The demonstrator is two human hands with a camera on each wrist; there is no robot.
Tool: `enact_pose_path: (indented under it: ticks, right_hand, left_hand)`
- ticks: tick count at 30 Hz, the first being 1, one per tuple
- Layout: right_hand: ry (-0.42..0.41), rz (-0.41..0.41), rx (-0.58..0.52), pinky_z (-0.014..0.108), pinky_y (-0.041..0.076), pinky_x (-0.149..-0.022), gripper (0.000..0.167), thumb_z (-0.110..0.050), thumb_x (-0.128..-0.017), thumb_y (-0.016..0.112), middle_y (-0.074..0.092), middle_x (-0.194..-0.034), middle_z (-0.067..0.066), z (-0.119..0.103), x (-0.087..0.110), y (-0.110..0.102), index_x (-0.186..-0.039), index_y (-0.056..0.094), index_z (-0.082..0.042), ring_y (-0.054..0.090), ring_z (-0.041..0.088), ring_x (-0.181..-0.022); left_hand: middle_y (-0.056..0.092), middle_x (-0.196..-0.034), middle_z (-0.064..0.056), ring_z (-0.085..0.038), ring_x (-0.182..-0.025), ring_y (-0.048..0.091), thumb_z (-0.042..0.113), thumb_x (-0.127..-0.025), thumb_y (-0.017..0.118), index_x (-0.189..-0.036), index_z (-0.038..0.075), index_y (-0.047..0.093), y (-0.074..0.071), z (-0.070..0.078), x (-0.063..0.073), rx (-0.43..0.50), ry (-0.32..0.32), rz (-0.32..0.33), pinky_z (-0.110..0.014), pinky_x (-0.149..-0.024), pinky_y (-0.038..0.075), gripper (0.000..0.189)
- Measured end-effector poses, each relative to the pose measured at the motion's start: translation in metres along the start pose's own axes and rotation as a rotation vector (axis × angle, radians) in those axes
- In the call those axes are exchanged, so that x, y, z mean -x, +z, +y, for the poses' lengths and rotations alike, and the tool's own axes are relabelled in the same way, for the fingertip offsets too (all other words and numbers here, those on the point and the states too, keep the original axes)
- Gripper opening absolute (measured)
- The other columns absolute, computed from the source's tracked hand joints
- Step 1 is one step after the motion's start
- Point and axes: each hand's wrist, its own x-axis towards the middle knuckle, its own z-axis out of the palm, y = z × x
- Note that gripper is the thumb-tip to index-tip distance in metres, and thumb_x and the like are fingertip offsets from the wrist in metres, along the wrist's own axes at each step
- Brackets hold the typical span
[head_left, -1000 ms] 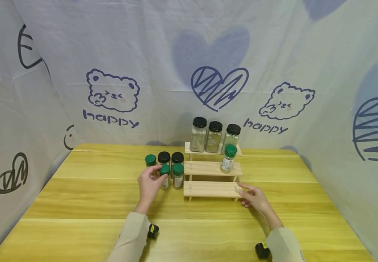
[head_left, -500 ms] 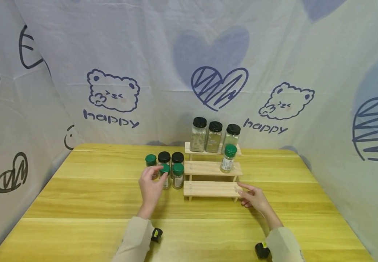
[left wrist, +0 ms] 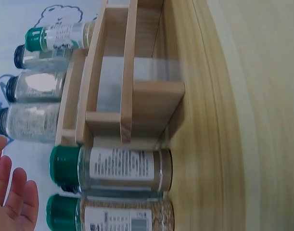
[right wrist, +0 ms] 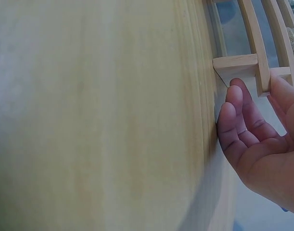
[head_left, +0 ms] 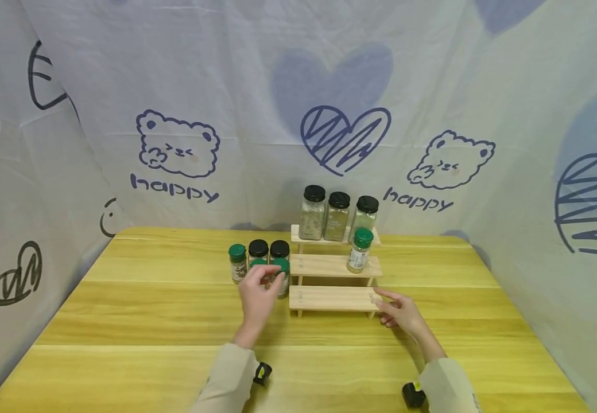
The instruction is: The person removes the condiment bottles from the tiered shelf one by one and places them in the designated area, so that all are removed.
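My left hand (head_left: 258, 292) is over the front green-capped spice jars, thumb and forefinger spread beside the cap of the front right spice jar (head_left: 282, 283). In the left wrist view its fingers (left wrist: 17, 192) are apart from the green caps, holding nothing. A second green-capped jar (left wrist: 118, 216) stands beside that one, mostly covered by the hand in the head view. My right hand (head_left: 402, 311) holds the right end of the bottom step of a three-step wooden rack (head_left: 334, 298), its lower fingers (right wrist: 233, 120) loosely curled beneath.
Three black-lidded jars (head_left: 337, 217) line the rack's top step. A green-capped jar (head_left: 359, 252) stands at the right of the middle step. Left of the rack, two black-lidded jars (head_left: 258, 248) and another green-capped jar (head_left: 238, 264) stand on the wooden table (head_left: 138, 321).
My left hand has moved right, from the front left green-capped jar toward the front right one, uncovering the jar at far left. My right hand stays at the rack's end.
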Motion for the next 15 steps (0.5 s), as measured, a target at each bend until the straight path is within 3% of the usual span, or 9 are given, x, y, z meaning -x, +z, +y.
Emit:
enact_pose_path:
  ticks: [6, 15]
  right_hand:
    - [0.002, 0.0, 0.002, 0.029, 0.05, -0.051, 0.042, -0.012, -0.09, 0.054, 0.062, -0.069, 0.012, 0.0, 0.0, 0.0, -0.128, 0.045, 0.002, 0.057, 0.017, -0.055]
    - [0.012, 0.007, -0.004, 0.029, 0.05, -0.052, 0.042, -0.013, -0.089, 0.056, 0.062, -0.07, 0.011, -0.001, 0.0, 0.0, -0.127, 0.046, 0.002, 0.057, 0.016, -0.055]
  left_hand:
    - [0.063, -0.074, -0.009, -0.02, -0.063, 0.057, -0.009, -0.067, 0.071, -0.077, -0.002, 0.067, 0.012, 0.006, 0.003, 0.016, 0.002, -0.027, -0.025, -0.052, 0.047, 0.013]
    - [0.061, -0.074, -0.009, -0.02, -0.065, 0.057, -0.007, -0.069, 0.071, -0.08, -0.005, 0.066, 0.028, 0.016, 0.007, 0.05, -0.046, -0.106, -0.025, -0.052, 0.047, 0.012]
